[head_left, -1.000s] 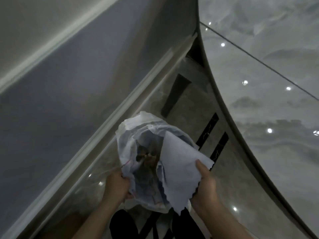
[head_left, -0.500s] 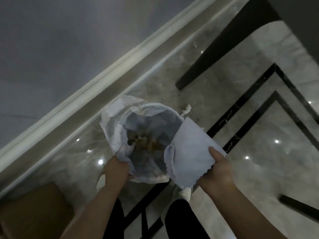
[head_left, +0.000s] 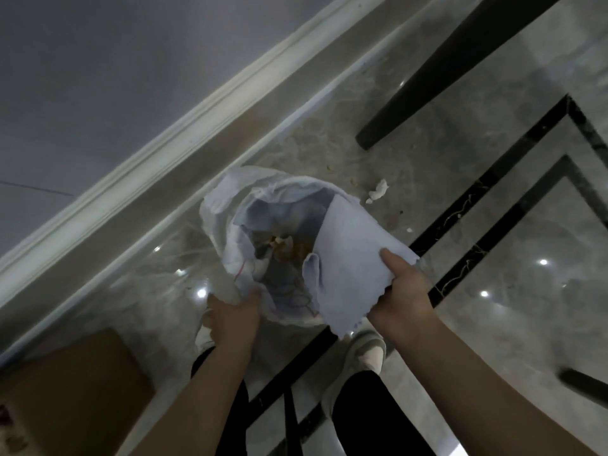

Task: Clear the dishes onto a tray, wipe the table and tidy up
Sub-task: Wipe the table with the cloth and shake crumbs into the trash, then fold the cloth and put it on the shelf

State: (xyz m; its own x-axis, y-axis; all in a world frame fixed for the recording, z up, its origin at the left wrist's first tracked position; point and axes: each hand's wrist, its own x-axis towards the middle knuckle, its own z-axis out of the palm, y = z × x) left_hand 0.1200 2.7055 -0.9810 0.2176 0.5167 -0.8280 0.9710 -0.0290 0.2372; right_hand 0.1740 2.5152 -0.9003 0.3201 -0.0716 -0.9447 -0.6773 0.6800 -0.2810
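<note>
A white plastic rubbish bag (head_left: 223, 212) stands open on the marble floor beside the skirting board, with food scraps (head_left: 279, 245) visible deep inside. My left hand (head_left: 233, 317) grips the bag's near rim and holds its mouth open. My right hand (head_left: 401, 294) holds a pale blue wiping cloth (head_left: 348, 255) by its near edge, thumb on top. The cloth slopes down over the bag's right rim, its far corner hanging inside the opening.
A crumpled white tissue (head_left: 378, 190) and small crumbs lie on the floor just beyond the bag. A dark table leg (head_left: 424, 93) stands at the upper right. A brown cardboard box (head_left: 65, 390) sits at the lower left. My shoe (head_left: 365, 350) is below the bag.
The view has tilted down and away from the marble tabletop, showing more floor. Both hands keep their grips; the cloth stays tipped into the bag's mouth.
</note>
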